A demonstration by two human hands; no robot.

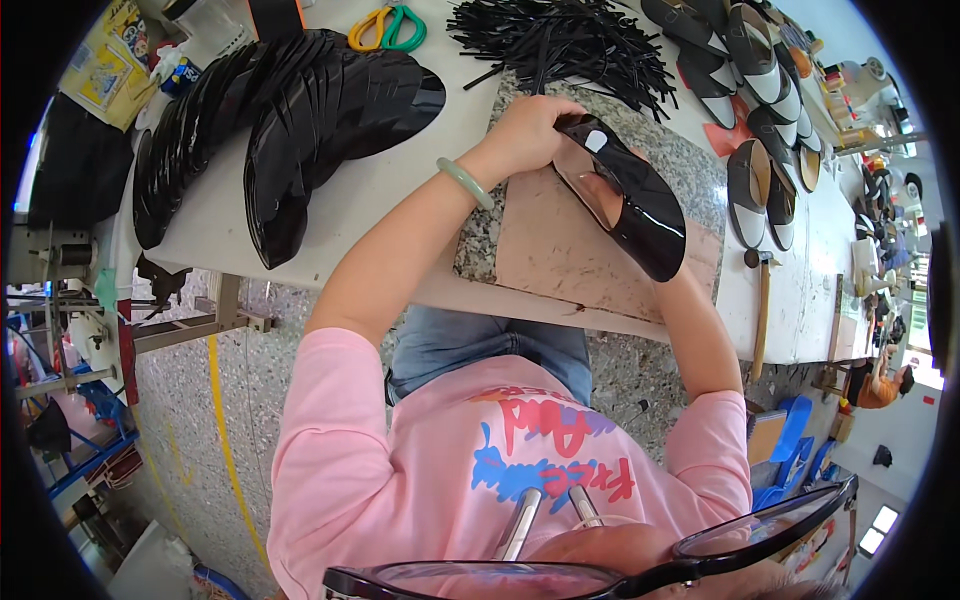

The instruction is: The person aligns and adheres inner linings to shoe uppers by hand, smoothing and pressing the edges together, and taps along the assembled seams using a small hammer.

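A glossy black shoe upper point(640, 205) is held slantwise over the work board, its inner opening facing me. My left hand point(535, 130) is closed on its upper left end, fingers pinching the edge. From the right, my right forearm point(700, 330) reaches up behind the upper, and that hand supports it from the far side. Most of the right hand's fingers are hidden by the upper. Beneath lies a beige board point(540, 245) on a speckled stone slab point(480, 250). Far of my left hand sits a pile of thin black strips point(570, 50).
Stacked black uppers point(300, 130) fan out on the left of the table. Yellow- and green-handled scissors point(388, 28) lie behind them. Rows of finished-looking shoes point(755, 185) stand at the right. A hammer point(763, 310) lies near the table's front edge. One person point(878, 385) is farther right.
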